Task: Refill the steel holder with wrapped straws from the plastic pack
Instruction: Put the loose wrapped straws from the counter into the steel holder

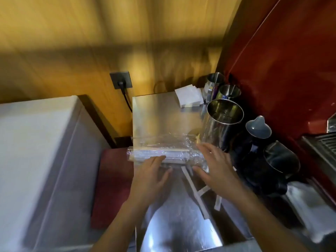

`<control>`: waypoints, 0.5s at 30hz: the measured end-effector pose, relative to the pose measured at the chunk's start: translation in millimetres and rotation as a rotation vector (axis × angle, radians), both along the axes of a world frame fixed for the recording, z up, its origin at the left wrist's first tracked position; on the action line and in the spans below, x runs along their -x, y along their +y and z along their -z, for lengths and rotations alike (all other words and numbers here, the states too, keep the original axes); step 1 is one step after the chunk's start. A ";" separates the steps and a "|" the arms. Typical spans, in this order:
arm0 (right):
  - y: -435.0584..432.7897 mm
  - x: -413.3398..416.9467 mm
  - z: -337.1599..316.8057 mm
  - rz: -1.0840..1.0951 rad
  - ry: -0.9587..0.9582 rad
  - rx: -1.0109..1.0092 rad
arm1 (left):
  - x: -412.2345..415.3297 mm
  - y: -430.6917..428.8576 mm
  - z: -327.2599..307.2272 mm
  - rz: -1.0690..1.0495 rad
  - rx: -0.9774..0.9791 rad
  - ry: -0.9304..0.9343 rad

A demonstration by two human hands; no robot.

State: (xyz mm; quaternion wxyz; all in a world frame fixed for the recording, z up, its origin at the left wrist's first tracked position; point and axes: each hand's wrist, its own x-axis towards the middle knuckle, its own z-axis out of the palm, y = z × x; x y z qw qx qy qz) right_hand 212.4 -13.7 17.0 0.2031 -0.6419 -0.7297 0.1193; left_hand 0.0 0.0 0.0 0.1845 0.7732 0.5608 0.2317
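A clear plastic pack [163, 153] of white wrapped straws lies crosswise on the steel counter [160, 115], its left end past the counter's edge. My left hand [151, 177] rests on the pack's near side, fingers spread. My right hand [216, 166] hovers over the pack's right end, fingers apart, and whether it touches the plastic is unclear. Loose wrapped straws [196, 193] lie on the counter between and below my hands. The tall steel holder [223, 117] stands upright just right of the pack and looks hollow inside. The picture is blurred.
Two smaller steel cups [229, 91] stand behind the holder. White napkins [190, 96] lie at the counter's back. Dark jugs with a grey lid [258, 127] crowd the right side. A white appliance [36, 151] stands left, and a red machine [281, 60] fills the right.
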 end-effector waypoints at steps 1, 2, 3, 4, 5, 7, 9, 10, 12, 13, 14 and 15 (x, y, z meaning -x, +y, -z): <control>-2.3 2.0 5.2 -0.008 -0.012 0.025 | -1.2 -2.1 6.7 0.015 0.021 0.006; -3.6 4.2 8.9 -0.025 -0.028 0.035 | -2.5 -4.0 11.1 0.028 0.020 0.024; -6.5 5.7 16.6 -0.034 -0.052 0.059 | -3.0 -7.9 19.3 0.043 0.025 0.043; -10.5 8.7 23.0 -0.041 -0.062 0.111 | -3.6 -13.3 25.4 0.050 0.054 0.066; -12.8 10.2 30.0 -0.038 -0.075 0.142 | -3.4 -16.6 34.5 0.052 0.058 0.079; -16.3 13.3 40.3 -0.016 -0.086 0.174 | -4.0 -23.3 46.1 0.038 0.047 0.124; -17.9 16.8 45.4 0.016 -0.099 0.205 | -4.3 -27.4 54.6 0.029 -0.009 0.177; -18.6 19.3 47.7 0.033 -0.104 0.225 | -5.1 -28.8 56.2 0.029 -0.030 0.185; -18.3 23.1 50.0 0.070 -0.092 0.260 | -5.8 -29.8 57.3 0.025 -0.057 0.193; -17.3 24.5 50.5 0.082 -0.096 0.283 | -5.9 -29.7 57.6 0.022 -0.065 0.201; -15.6 26.1 50.7 0.087 -0.103 0.310 | -5.8 -30.1 57.3 0.018 -0.063 0.206; -13.6 27.6 50.9 0.089 -0.105 0.335 | -5.6 -30.4 57.4 0.018 -0.061 0.212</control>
